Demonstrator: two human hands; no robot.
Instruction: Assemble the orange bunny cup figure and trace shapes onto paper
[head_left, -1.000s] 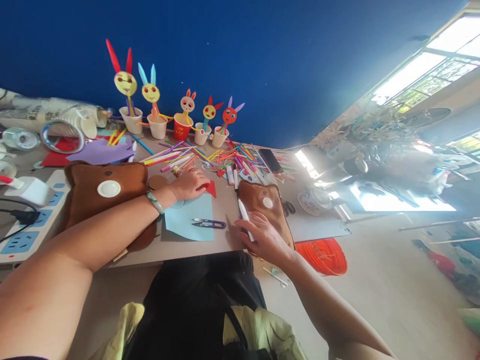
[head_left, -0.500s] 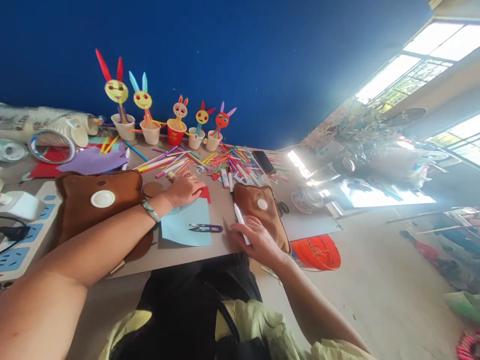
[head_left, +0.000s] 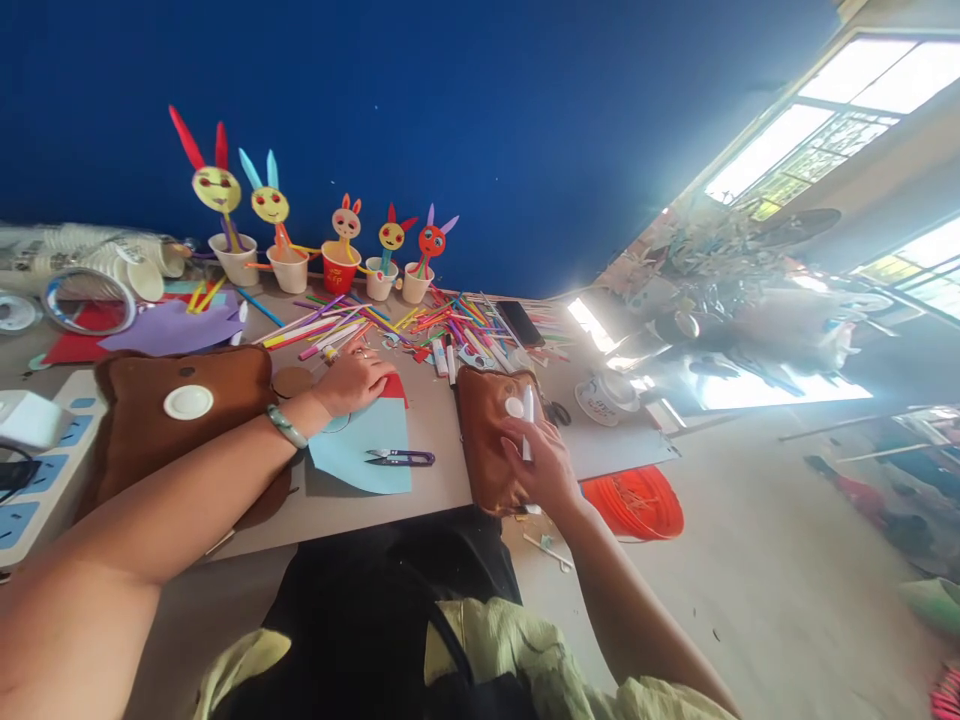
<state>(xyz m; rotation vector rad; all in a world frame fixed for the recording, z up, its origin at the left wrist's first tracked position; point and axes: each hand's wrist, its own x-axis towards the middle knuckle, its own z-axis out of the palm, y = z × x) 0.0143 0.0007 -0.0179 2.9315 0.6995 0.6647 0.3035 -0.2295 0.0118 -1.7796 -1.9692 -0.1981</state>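
Note:
My right hand (head_left: 544, 455) is closed round a white marker (head_left: 528, 425), held nearly upright over a brown hot-water bag (head_left: 484, 440) with a white cap. My left hand (head_left: 352, 382) lies palm down at the top edge of a light blue sheet of paper (head_left: 352, 465), its fingers loosely bent and their tips by a piece of red paper (head_left: 394, 388). What is under the left palm is hidden. Purple-handled thread snips (head_left: 405, 458) rest on the blue sheet's right side, untouched. A brown cardboard disc (head_left: 292, 381) is beside my left wrist.
Several rabbit-faced figures stand in paper cups (head_left: 288, 270) along the blue wall. Loose coloured sticks (head_left: 465, 325), a phone (head_left: 520, 324) and scissors (head_left: 557, 413) lie behind. A second brown bag (head_left: 225, 390) and a power strip (head_left: 67, 470) are left; an orange bucket (head_left: 637, 505) is right.
My right hand has moved right with the white marker, from beside the right brown bag to over it. My left hand stays by the red paper. The view has shifted slightly.

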